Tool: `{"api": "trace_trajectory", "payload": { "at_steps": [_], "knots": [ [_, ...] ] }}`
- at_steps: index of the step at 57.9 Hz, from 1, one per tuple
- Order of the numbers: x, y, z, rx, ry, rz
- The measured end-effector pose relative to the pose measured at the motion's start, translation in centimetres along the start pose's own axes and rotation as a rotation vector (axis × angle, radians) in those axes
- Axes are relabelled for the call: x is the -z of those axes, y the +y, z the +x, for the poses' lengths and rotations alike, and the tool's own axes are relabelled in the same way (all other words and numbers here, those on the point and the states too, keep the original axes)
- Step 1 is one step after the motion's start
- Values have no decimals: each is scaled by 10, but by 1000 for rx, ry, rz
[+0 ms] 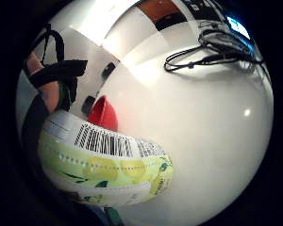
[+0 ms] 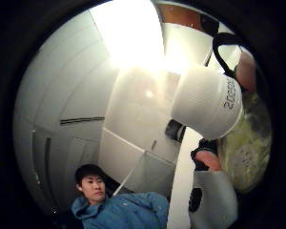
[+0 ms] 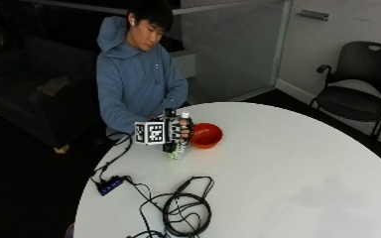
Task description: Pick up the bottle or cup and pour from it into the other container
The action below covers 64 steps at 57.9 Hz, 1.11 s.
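Right now my gloved right hand [image 3: 175, 130] is wrapped around a small plastic bottle [image 3: 179, 148], fingers curled round its body, holding it upright near my edge of the round white bench [image 3: 289, 173]. From the outside view the bottle's white screw cap [image 3: 184, 115] sticks up above my fingers, and its lower end shows below the hand, at or just above the bench top; I cannot tell whether it touches. The cap is on the bottle.

Just beside the bottle, on the side away from my body's left, sits a red bowl [image 3: 206, 135], resting on the bench and close to my hand, though I cannot tell if they touch.

Seen from the little finger side of my palm, the bottle's label [image 1: 108, 165] fills the near part of the view: a white panel with a barcode above a yellow-green band with lemon and leaf prints. The red bowl's rim [image 1: 103, 113] shows just behind the bottle.

From the thumb side, the ribbed white cap [image 2: 207, 101] with printed digits looms close to the palm, the greenish bottle body [image 2: 245, 148] behind it.

Nearer the bench's front lies a coil of black cables [image 3: 185, 210] running to a small black hub [image 3: 109, 185].
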<state>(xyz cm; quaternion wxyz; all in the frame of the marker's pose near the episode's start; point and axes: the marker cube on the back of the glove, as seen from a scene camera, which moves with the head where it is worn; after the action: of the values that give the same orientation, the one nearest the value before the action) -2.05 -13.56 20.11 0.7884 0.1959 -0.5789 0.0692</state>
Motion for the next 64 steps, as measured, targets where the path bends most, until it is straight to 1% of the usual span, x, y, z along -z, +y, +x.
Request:
{"api": "trace_trajectory", "payload": {
  "at_steps": [12,20,29,35,39,44,47,51,54,55,58,59,64],
  "knots": [
    [5,-10,-37,5,395,-262],
    [-2,-22,-60,-22,785,-505],
    [-20,-34,-77,-37,1215,-710],
    [-40,-28,-86,22,1515,-902],
    [-55,-28,-88,52,1711,-951],
    [-69,-32,-91,72,1861,-1010],
    [-81,-28,-95,91,1848,-1098],
    [-101,-22,-95,75,1901,-1086],
    [-121,-9,-102,71,1745,-1171],
    [-124,-9,-101,69,1751,-1169],
    [-120,-18,-91,64,1976,-1053],
    [-120,-20,-90,60,2017,-1028],
    [-128,-17,-87,41,2023,-1004]
  ]
}}
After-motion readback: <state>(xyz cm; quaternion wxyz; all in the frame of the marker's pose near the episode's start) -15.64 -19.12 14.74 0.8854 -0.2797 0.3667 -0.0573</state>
